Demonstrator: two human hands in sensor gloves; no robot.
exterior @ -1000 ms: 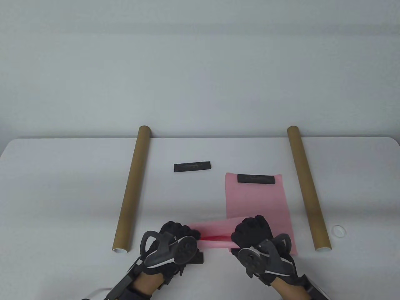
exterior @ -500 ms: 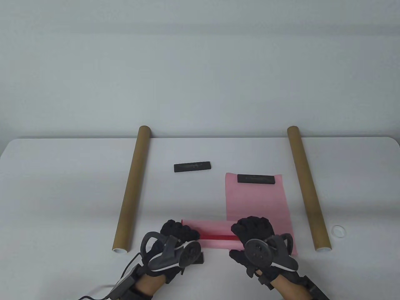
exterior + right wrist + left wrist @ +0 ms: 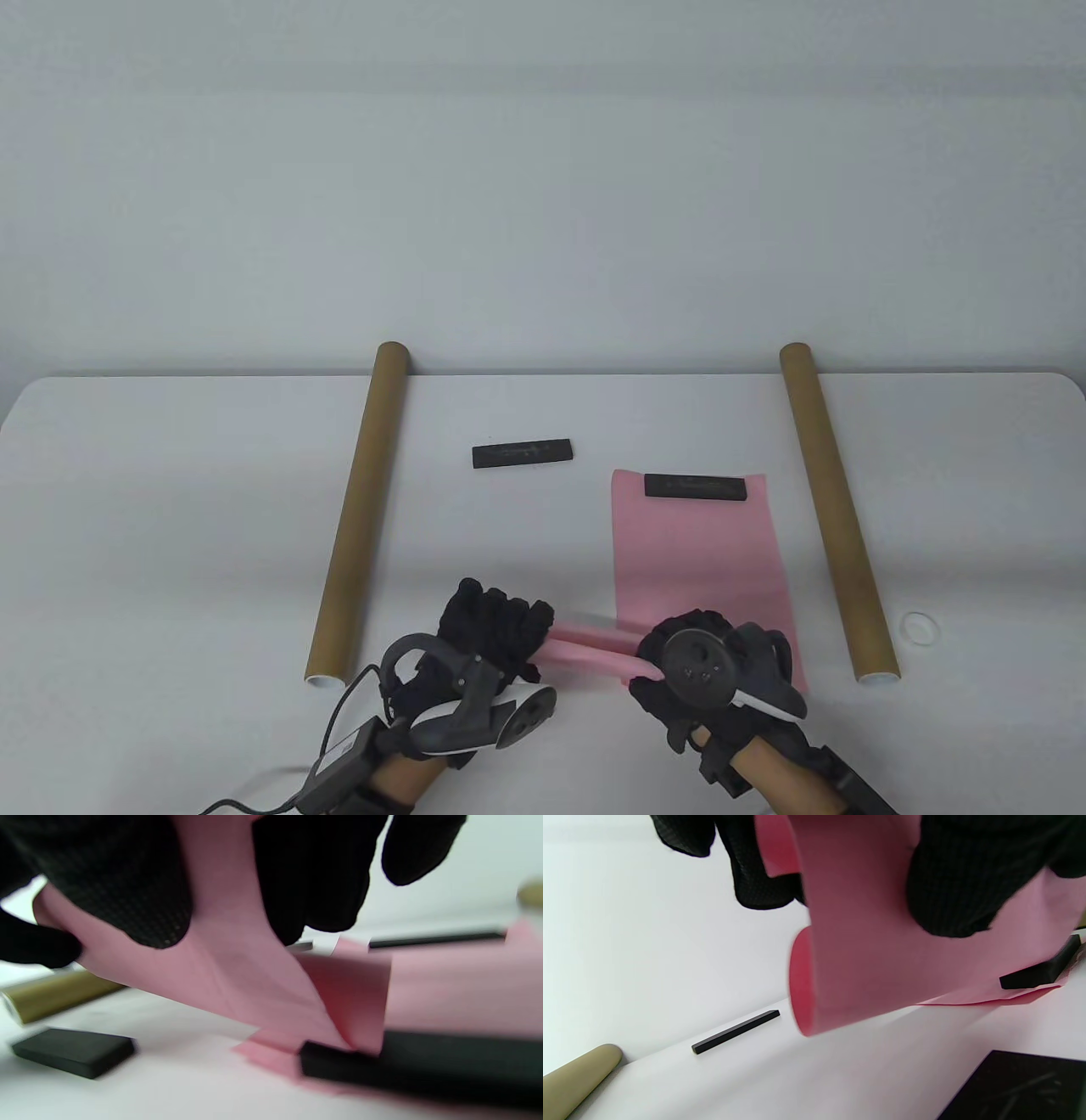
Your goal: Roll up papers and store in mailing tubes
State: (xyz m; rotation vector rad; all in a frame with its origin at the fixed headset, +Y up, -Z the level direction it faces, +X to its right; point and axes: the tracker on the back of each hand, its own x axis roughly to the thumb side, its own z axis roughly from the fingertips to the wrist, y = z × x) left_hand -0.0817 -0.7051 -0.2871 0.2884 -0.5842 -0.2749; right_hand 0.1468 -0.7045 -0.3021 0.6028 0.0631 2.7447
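Left hand: the left hand (image 3: 492,628) is at the near edge of the table (image 3: 170,526). Its fingers (image 3: 950,887) curl around one end of the rolled pink paper (image 3: 585,649) and hold it up off the table.
Right hand: the right hand (image 3: 691,671) holds the other end of the same roll. Its fingers (image 3: 140,895) wrap over the pink paper and grip it.
Rolled pink paper: it runs between the two hands. The end by the left hand is an open round hole in the left wrist view.
Flat pink sheet: the flat pink sheet (image 3: 696,552) lies on the table just past the right hand. Its near end is under that hand.
Near black bars: one black bar (image 3: 76,1051) lies on the table below the left hand. Another black bar (image 3: 424,1065) lies on the near end of the flat sheet, under the right hand.
Clear cap: a small round clear cap (image 3: 919,626) sits on the table, off to the right of the right hand.
Tubes: one brown tube (image 3: 361,509) lies to the left of the left hand. The other brown tube (image 3: 836,509) lies to the right of the right hand. Both point away from the hands.
Far black bars: one far bar (image 3: 696,486) rests on the far end of the flat sheet. Another far bar (image 3: 522,452) lies on the bare table, past the left hand.
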